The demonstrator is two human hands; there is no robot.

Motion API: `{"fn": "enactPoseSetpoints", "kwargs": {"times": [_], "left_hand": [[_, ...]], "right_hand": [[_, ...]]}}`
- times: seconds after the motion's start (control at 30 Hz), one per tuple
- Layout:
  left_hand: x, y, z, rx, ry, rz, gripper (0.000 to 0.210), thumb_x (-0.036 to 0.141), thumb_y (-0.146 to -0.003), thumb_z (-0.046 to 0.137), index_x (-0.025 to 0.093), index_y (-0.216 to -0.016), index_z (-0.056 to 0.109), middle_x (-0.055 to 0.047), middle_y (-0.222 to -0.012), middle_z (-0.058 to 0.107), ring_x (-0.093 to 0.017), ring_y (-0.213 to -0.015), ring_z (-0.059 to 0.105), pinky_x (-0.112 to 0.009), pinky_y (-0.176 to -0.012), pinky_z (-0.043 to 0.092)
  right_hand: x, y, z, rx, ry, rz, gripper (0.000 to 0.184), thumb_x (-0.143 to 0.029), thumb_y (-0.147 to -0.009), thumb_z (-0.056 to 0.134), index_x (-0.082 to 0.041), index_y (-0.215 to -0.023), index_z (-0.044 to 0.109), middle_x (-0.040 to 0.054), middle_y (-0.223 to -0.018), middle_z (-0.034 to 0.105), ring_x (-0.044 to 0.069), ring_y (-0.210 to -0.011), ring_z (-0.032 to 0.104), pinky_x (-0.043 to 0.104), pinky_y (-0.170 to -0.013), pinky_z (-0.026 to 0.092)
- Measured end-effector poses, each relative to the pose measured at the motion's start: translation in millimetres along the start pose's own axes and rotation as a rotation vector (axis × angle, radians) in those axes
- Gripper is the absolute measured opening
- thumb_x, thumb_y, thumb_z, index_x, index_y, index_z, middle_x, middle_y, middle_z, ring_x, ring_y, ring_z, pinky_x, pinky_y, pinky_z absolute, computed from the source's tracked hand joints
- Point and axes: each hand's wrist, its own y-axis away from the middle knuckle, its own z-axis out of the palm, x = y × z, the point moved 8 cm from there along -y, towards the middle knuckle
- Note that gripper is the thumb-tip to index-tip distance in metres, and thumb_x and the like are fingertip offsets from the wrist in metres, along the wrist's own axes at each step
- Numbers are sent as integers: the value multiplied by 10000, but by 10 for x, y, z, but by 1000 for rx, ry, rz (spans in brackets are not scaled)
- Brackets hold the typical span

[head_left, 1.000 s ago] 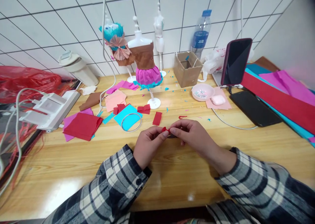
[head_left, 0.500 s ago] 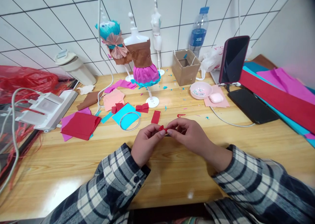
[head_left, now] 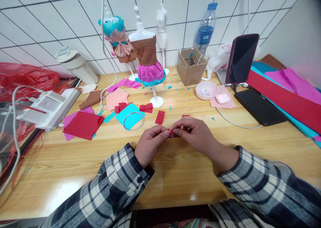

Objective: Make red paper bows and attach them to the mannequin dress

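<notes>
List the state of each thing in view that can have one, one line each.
Small red piece: pinched, mostly hidden
Left grip: closed on it
Right grip: closed on it
Cardboard box: open-topped
Bottle: capped
Tumbler: lidded
Pink bowl: holding shiny bits
Pink case: shut
Propped phone: dark
Front dress form: clothed
Slim dress form: mostly bare
Power strip: holding plugs

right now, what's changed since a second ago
The right hand has edged slightly forward, hiding more of the red scrap beyond it. Less of the small red paper shows between the hands. Nothing was visibly taken or let go: the left hand and right hand both hold it. Bowl and box stayed put.
</notes>
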Motion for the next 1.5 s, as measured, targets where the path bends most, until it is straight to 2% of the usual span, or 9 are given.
{"fn": "enactPoseSetpoints", "kwargs": {"times": [0.2, 0.33, 0.43, 0.63, 0.83, 1.0, 1.23, 1.4, 1.5], "left_hand": [[-24, 3, -57, 69, -46, -12, 252, 406, -779, 662, 157, -738, 672, 10, -659, 584, -125, -631, 477, -246, -625, 373], [11, 7, -62, 92, -59, -2, 252, 408, -768, 665, 164, -711, 685, 16, -626, 582, -123, -615, 484, -250, -627, 379], [64, 13, -50, 96, -98, 25, 234, 379, -772, 665, 164, -685, 685, 10, -650, 607, -127, -635, 511, -253, -649, 396], [141, 20, -31, 85, -222, 122, 192, 329, -807, 644, 161, -745, 715, -19, -733, 655, -150, -721, 567, -259, -698, 433], [187, 24, -36, 78, -306, 208, 176, 305, -830, 631, 164, -791, 730, -36, -770, 667, -160, -757, 596, -275, -731, 456], [258, 37, -28, 84, -389, 280, 186, 292, -846, 607, 155, -834, 732, -47, -767, 660, -162, -741, 596, -280, -706, 457], [286, 53, -16, 101, -485, 316, 179, 304, -846, 606, 168, -848, 723, -47, -780, 673, -160, -728, 602, -277, -683, 469], [198, 26, -6, 61, -501, 255, 221, 332, -839, 617, 162, -945, 711, -66, -859, 689, -183, -791, 622, -303, -723, 492], [228, 32, -24, 85, -496, 293, 183, 296, -849, 605, 168, -916, 717, -62, -851, 692, -178, -786, 625, -303, -735, 492]], "right_hand": [[-67, 58, -87, 91, 41, -56, 187, -232, -835, 609, -233, -1018, 645, 7, -839, 634, 96, -562, 521, 259, -562, 437], [-217, 101, -58, 73, 100, -179, 130, -253, -799, 668, -218, -923, 648, 3, -806, 599, 88, -556, 479, 247, -550, 428], [-223, 95, -45, 80, 115, -170, 73, -239, -793, 680, -206, -857, 670, 5, -768, 603, 95, -584, 491, 233, -537, 416], [-68, 53, -44, 72, 3, 13, 59, -226, -788, 645, -186, -784, 689, 8, -711, 620, 94, -563, 507, 225, -505, 421], [229, 85, 156, -27, -551, 364, 215, -362, -748, 686, -176, -842, 637, -19, -687, 590, 73, -480, 473, 215, -402, 480], [298, 128, 262, -79, -727, 472, 262, -355, -737, 714, -182, -929, 670, -40, -628, 564, 54, -457, 436, 177, -375, 464], [248, 91, 136, -3, -551, 328, 221, -361, -722, 734, -178, -832, 676, 22, -784, 644, 117, -625, 578, 191, -405, 508], [182, 67, 49, 25, -403, 260, 175, -331, -769, 681, -174, -846, 667, 1, -740, 620, 86, -541, 538, 188, -403, 492], [157, 66, 3, 46, -382, 262, 223, -313, -787, 649, -190, -974, 651, -15, -793, 602, 55, -476, 497, 189, -392, 474]]}}
